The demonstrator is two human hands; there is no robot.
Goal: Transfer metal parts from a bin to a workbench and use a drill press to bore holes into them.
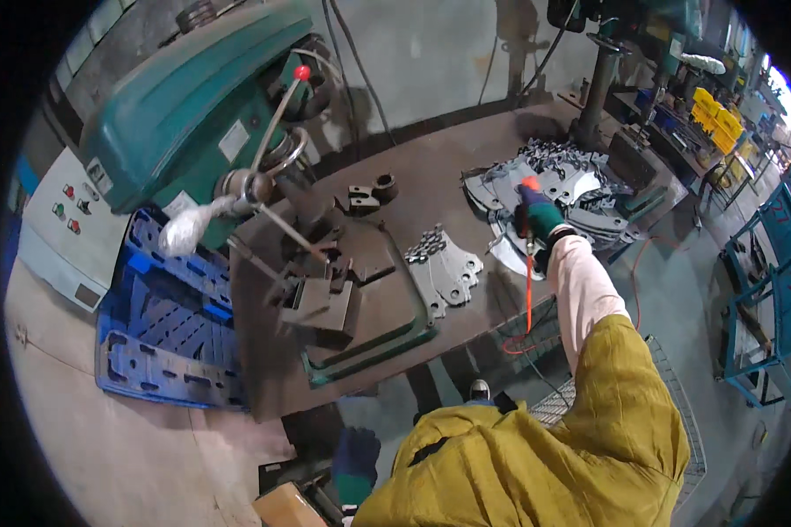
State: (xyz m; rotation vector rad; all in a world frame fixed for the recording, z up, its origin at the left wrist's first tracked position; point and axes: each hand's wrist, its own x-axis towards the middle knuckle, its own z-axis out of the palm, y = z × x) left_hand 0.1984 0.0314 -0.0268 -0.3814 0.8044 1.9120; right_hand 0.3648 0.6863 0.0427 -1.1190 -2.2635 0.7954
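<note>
Many metal plates (571, 189) under right hand (536, 215), grip unclear, drill press (202, 114) left

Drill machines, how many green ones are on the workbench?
2. One big green drill press stands at the left end of the workbench. A second drill press stands at the far right end, partly cut off; more may be hidden beyond.

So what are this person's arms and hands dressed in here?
The right hand wears a dark teal work glove with orange-red fingertips. A pale pink cuff covers the forearm, running into a mustard-yellow jacket sleeve. The left hand, low in the picture, wears a dark blue-green glove; its sleeve is hidden.
</note>
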